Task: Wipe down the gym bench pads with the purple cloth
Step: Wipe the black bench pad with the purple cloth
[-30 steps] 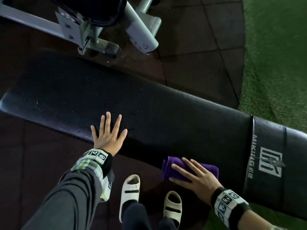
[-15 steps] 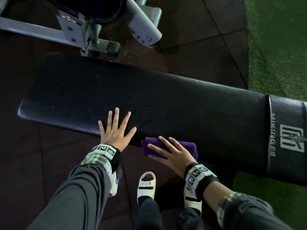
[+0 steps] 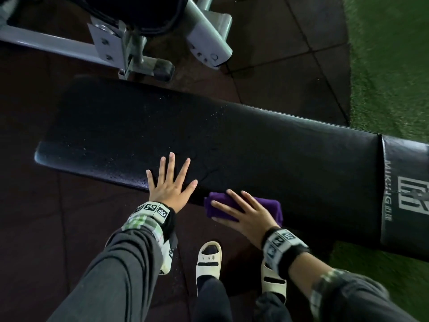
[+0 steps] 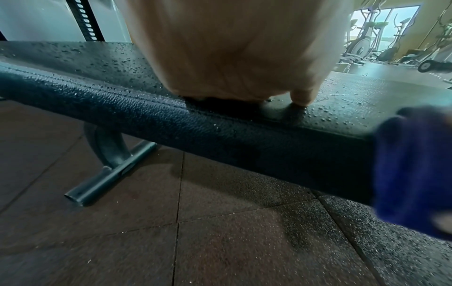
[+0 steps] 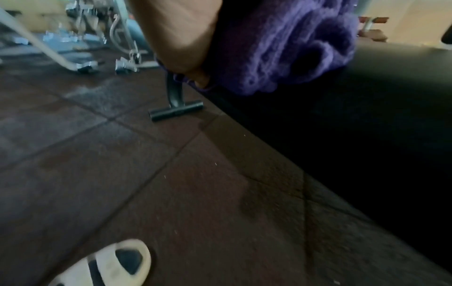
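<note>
Head: I see left hand [image 3: 170, 185] flat on pad [image 3: 255, 145], fingers spread, holding nothing. Right hand [image 3: 246, 213] presses cloth [image 3: 274, 205] against pad's near edge, fingers straight.
Left wrist: palm on wet pad top; cloth at right, on pad's side face.
Right wrist: blurred; cloth bunched between palm and pad. Sandal [image 5: 107, 265] on floor below.

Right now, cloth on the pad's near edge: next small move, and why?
Probably slide the purple cloth up onto the top of the bench pad and sweep left. The right hand presses it flat against the near side, while droplets still bead on top around the braced left hand.
</note>
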A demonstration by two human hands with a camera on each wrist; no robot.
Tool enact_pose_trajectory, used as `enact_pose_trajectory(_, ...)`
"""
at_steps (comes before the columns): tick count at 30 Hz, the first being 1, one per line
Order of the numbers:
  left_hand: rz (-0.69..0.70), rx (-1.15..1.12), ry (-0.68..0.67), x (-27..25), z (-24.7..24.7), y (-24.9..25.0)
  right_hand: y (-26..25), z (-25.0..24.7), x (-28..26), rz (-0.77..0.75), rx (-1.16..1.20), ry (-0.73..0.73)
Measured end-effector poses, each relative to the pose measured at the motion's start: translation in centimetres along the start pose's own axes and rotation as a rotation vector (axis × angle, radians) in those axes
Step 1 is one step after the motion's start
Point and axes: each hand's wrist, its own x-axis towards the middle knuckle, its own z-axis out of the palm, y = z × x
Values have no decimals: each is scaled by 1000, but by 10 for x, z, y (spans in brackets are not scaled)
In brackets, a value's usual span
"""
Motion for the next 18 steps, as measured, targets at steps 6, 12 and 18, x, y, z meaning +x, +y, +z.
enact_pose_trajectory(6,5,-11,2,0,1,-1,7,0,-14,34,54,-16)
enact_pose_trajectory(12,82,-61,191,-2,4,-15,31,-3,-74,383,245,-36)
enact_pose_trajectory(18,-64,-72,172,12,-15,-47,54,-17,-19,780,579,-92)
